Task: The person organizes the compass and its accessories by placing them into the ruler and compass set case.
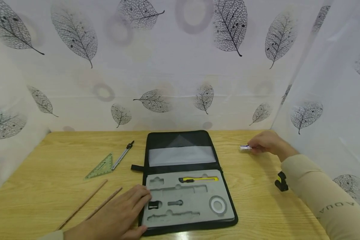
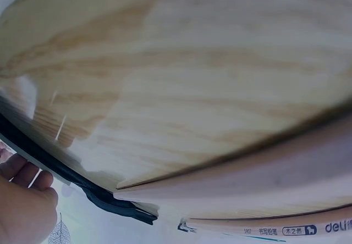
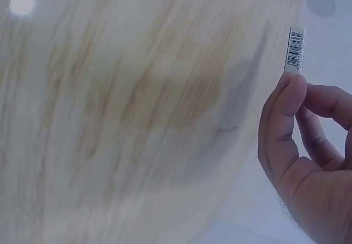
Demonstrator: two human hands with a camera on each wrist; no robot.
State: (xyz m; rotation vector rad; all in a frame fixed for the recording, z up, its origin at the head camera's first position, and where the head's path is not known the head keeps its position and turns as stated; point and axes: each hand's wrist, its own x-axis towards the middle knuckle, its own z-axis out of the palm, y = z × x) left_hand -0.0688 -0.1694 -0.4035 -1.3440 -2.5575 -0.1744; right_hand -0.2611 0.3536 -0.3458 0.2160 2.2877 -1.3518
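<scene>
My right hand (image 1: 265,143) pinches a small white eraser (image 1: 245,147) between thumb and fingertips, over the right back of the table. In the right wrist view a barcode shows on the side of the eraser (image 3: 295,50). My left hand (image 1: 120,211) rests along the left edge of an unzipped black case (image 1: 177,140), its fingertips at the grey foam insert (image 1: 198,211). In the foam lie a yellow utility knife (image 1: 199,179), a black sharpener (image 1: 153,205) and a roll of white tape (image 1: 218,205); other cutouts are bare.
Left of the case lie a green set square (image 1: 101,167), a metal compass (image 1: 123,155) and two wooden pencils (image 1: 82,204). A black-and-yellow object (image 1: 282,182) stands beside my right forearm. Leaf-patterned curtains (image 1: 174,66) close off the back and sides of the wooden table (image 1: 258,206).
</scene>
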